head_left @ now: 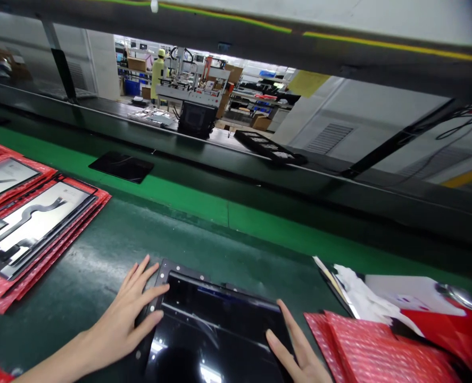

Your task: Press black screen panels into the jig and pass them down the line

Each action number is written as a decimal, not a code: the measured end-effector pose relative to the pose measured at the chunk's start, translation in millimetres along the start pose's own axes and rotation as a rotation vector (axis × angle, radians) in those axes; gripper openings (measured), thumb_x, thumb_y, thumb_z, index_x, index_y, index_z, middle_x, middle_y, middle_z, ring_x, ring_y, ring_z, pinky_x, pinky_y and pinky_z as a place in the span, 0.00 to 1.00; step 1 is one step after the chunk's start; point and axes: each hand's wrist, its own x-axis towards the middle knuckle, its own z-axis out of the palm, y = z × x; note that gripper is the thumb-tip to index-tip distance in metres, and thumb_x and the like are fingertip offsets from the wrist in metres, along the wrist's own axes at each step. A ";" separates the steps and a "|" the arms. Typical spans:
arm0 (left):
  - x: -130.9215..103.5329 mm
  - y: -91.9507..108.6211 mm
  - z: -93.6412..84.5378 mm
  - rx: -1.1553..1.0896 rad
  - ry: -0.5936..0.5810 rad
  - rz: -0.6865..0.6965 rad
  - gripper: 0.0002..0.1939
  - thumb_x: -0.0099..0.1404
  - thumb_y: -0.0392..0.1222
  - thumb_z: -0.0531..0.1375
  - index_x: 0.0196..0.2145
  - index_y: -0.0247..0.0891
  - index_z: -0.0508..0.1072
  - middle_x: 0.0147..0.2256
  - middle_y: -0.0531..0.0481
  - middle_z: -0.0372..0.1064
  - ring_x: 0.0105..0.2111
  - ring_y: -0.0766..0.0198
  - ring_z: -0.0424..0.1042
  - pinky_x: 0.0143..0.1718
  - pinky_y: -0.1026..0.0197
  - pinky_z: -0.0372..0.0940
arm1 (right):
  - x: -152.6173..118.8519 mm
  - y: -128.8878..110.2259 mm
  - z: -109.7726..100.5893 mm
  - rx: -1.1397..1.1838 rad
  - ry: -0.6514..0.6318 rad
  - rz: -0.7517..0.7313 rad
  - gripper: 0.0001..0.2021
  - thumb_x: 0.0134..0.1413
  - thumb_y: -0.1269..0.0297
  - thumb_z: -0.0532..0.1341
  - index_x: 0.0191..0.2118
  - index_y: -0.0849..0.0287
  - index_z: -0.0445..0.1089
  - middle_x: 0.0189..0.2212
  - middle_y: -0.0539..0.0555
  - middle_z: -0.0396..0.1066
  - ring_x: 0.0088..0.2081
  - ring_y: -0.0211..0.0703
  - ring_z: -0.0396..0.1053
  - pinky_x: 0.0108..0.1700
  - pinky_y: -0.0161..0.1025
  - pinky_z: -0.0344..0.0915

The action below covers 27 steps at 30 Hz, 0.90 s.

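Note:
A glossy black screen panel (215, 330) lies at the bottom centre, seated on a dark frame with light round dots (172, 267) along its rim. My left hand (119, 316) rests at the panel's left side with fingers stretched and spread. Its thumb and index fingertips touch the panel's left edge, while the other fingers reach over the frame's corner. On the right side, my right hand (299, 354) has its thumb on the glass and its index finger along the edge, the two held apart. Its remaining fingers are hidden or out of view.
Screen modules with ribbon cables (40, 215) lie on red bubble bags (96, 213) at left. Another black panel (121, 166) rests on the green strip. More red bubble bags (379, 346), white crumpled material (363, 292) and a shelf edge (259, 32) border the workspace.

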 end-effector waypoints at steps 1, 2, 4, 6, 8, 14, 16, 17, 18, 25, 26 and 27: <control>-0.9 -1.1 1.0 -0.031 -0.024 -0.033 0.25 0.74 0.42 0.50 0.66 0.46 0.52 0.69 0.48 0.42 0.70 0.51 0.36 0.66 0.36 0.48 | -0.6 -1.9 1.5 -0.006 0.029 0.004 0.40 0.56 0.42 0.58 0.70 0.51 0.48 0.70 0.49 0.45 0.70 0.53 0.39 0.68 0.51 0.44; -1.9 -2.1 2.6 -0.056 -0.049 -0.047 0.26 0.74 0.42 0.48 0.67 0.46 0.49 0.70 0.48 0.41 0.70 0.53 0.36 0.67 0.37 0.47 | -1.4 -3.6 2.9 -0.011 0.059 0.005 0.40 0.55 0.42 0.59 0.70 0.51 0.49 0.69 0.49 0.46 0.69 0.54 0.40 0.67 0.52 0.44; -4.3 -3.8 6.9 -0.081 -0.073 -0.042 0.26 0.75 0.40 0.46 0.68 0.48 0.46 0.70 0.50 0.39 0.70 0.55 0.34 0.68 0.39 0.45 | -3.5 -6.3 5.5 -0.013 0.097 0.002 0.41 0.54 0.42 0.60 0.69 0.51 0.50 0.69 0.50 0.47 0.69 0.55 0.41 0.67 0.53 0.44; -6.2 -4.3 10.9 -0.078 -0.078 -0.021 0.26 0.75 0.37 0.44 0.68 0.51 0.47 0.71 0.52 0.34 0.70 0.54 0.31 0.68 0.38 0.43 | -6.7 -8.9 7.5 -0.003 0.108 -0.003 0.42 0.53 0.42 0.61 0.69 0.52 0.49 0.69 0.50 0.47 0.69 0.55 0.41 0.68 0.52 0.42; -7.0 -3.2 13.0 -0.065 -0.088 0.002 0.27 0.75 0.35 0.43 0.68 0.52 0.48 0.71 0.52 0.29 0.70 0.52 0.29 0.68 0.36 0.41 | -10.4 -12.2 9.2 0.018 0.118 -0.006 0.42 0.53 0.42 0.62 0.69 0.52 0.49 0.69 0.50 0.47 0.69 0.55 0.41 0.68 0.52 0.43; -6.5 3.7 7.2 0.012 -0.165 0.061 0.30 0.73 0.38 0.48 0.68 0.54 0.45 0.70 0.46 0.12 0.69 0.41 0.23 0.65 0.29 0.39 | -16.3 -20.7 12.6 0.086 0.154 0.028 0.45 0.48 0.41 0.64 0.69 0.52 0.50 0.69 0.49 0.47 0.69 0.56 0.42 0.68 0.51 0.41; -5.3 4.4 2.3 0.039 -0.201 0.077 0.33 0.72 0.45 0.53 0.69 0.53 0.43 0.69 0.43 0.09 0.68 0.38 0.22 0.64 0.27 0.40 | -15.9 -19.3 13.7 0.113 0.159 0.051 0.46 0.45 0.41 0.65 0.68 0.53 0.52 0.68 0.51 0.50 0.68 0.56 0.45 0.68 0.51 0.42; -4.4 4.6 -0.3 0.056 -0.219 0.089 0.35 0.71 0.49 0.55 0.69 0.54 0.42 0.69 0.42 0.09 0.68 0.37 0.22 0.63 0.27 0.40 | -15.5 -17.7 14.5 0.129 0.164 0.066 0.46 0.44 0.40 0.66 0.67 0.53 0.54 0.67 0.53 0.53 0.68 0.57 0.48 0.68 0.51 0.43; -3.4 4.8 -2.6 0.077 -0.233 0.101 0.37 0.69 0.52 0.56 0.69 0.54 0.41 0.69 0.42 0.09 0.68 0.37 0.22 0.63 0.26 0.40 | -15.2 -15.6 15.5 0.149 0.165 0.083 0.45 0.44 0.40 0.66 0.65 0.54 0.56 0.65 0.55 0.57 0.66 0.57 0.52 0.68 0.52 0.46; -1.7 7.4 5.9 0.360 -0.177 0.138 0.46 0.62 0.52 0.64 0.69 0.53 0.41 0.70 0.32 0.21 0.68 0.32 0.31 0.59 0.25 0.49 | -8.9 7.4 11.4 0.009 0.212 -0.116 0.32 0.49 0.43 0.64 0.56 0.55 0.64 0.45 0.57 0.71 0.48 0.55 0.71 0.49 0.48 0.70; -3.2 6.5 10.2 0.396 -0.153 0.149 0.48 0.61 0.51 0.65 0.69 0.53 0.41 0.70 0.31 0.23 0.68 0.32 0.33 0.58 0.24 0.50 | -7.2 11.1 6.9 -0.088 0.222 -0.194 0.28 0.52 0.45 0.63 0.54 0.56 0.67 0.42 0.57 0.71 0.44 0.53 0.71 0.47 0.48 0.70; -5.0 4.8 14.6 0.426 -0.127 0.162 0.49 0.60 0.51 0.66 0.69 0.53 0.41 0.70 0.30 0.24 0.68 0.31 0.36 0.57 0.24 0.51 | -5.7 14.6 1.5 -0.179 0.217 -0.269 0.23 0.55 0.47 0.62 0.51 0.56 0.69 0.40 0.56 0.70 0.42 0.52 0.71 0.46 0.48 0.69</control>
